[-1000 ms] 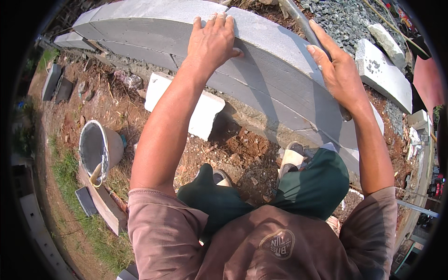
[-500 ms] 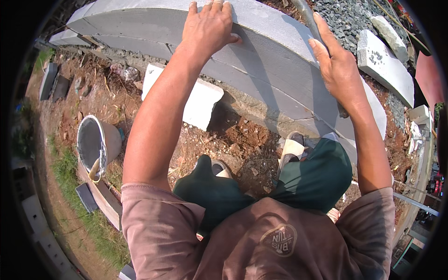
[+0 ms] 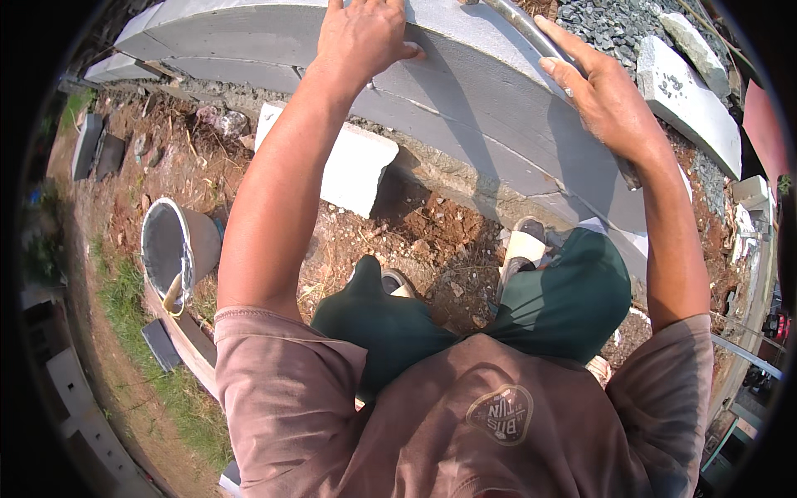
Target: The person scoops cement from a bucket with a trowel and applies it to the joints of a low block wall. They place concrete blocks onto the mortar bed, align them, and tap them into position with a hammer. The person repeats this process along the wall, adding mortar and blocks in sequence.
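Note:
My left hand (image 3: 364, 40) rests on the top edge of a low wall of grey lightweight blocks (image 3: 490, 100), thumb apart along the near face. Its fingertips are cut off by the upper edge of the view. My right hand (image 3: 610, 104) is closed around a long grey metal bar (image 3: 525, 29), which slants over the wall. The bar's lower end (image 3: 631, 174) sticks out beside my wrist; its upper end runs toward the picture's top and is not fully shown.
A white broken block (image 3: 353, 170) lies at the wall's foot. To the left stands a mortar-smeared bucket (image 3: 203, 241) with a handle in it, by a plank (image 3: 195, 357). Gravel (image 3: 610, 29) and a white slab (image 3: 689, 108) lie beyond the wall at right.
My right hand and the bar have shifted slightly right and down, the bar tilting more toward the left at its top. My left hand stays on the wall, slightly higher in view.

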Tool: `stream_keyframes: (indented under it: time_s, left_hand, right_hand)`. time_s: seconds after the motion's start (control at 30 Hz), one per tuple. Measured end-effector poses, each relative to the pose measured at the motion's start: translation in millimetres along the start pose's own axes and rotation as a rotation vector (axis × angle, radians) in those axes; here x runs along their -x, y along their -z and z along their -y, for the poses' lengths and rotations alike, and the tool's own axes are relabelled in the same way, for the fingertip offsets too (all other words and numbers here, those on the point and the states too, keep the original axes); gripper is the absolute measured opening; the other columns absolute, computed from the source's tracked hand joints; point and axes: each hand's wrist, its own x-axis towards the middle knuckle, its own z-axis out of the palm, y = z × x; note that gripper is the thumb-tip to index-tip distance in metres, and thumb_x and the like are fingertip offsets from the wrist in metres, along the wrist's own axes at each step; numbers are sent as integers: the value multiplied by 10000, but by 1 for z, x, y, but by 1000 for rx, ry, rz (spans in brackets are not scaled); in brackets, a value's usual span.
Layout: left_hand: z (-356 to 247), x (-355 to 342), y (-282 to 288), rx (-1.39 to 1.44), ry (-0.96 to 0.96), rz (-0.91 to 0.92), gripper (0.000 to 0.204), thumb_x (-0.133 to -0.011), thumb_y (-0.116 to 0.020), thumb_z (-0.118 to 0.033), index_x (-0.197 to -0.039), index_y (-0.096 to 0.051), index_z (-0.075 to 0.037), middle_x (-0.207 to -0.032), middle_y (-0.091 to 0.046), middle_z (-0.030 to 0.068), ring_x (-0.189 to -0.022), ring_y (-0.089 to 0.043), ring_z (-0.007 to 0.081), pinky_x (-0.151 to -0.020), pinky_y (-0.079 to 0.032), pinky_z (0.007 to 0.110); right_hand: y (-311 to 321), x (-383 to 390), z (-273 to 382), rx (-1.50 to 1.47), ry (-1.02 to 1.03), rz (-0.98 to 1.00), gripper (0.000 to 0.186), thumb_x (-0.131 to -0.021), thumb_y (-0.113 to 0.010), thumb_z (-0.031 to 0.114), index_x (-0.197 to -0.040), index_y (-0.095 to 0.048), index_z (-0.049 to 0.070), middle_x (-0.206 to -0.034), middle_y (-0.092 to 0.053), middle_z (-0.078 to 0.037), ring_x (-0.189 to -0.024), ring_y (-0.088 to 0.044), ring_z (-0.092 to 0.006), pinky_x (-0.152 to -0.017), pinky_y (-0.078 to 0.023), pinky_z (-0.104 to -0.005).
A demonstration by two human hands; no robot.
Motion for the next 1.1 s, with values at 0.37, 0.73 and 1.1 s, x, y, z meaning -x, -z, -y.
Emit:
stream_keyframes:
  time_s: [0.37, 0.73, 1.1]
  left_hand:
    - [9, -12, 10, 37, 91, 211, 730, -663, -779, -442, -1203, -528, -21, -1204, -581, 151, -1157, -530, 276, -1019, -364, 442]
    - [95, -2, -20, 557, 299, 129, 423, -965, -452, -410, -1340, -505, -221, -1274, -560, 163, -1186, -539, 322, -976, -459, 516]
    - [49, -28, -27, 325, 142, 232, 384, -931, -516, -399, -1207, -633, -158, -1231, -615, 40, -1116, -596, 241, -1029, -386, 403]
  right_hand:
    - [-15, 4, -18, -125, 94, -55, 462, -953, -505, 317, -1389, -446, 176, -1088, -633, -241, -1035, -612, -365, -933, -443, -438]
    - [25, 15, -3, -330, -106, -40, 483, -933, -563, 267, -1393, -455, 166, -880, -569, -16, -588, -424, -68, -525, -411, -237]
    - [-12, 25, 2, 78, 26, -22, 489, -922, -553, 259, -1387, -428, 173, -669, -616, -195, -631, -605, -388, -591, -455, -467]
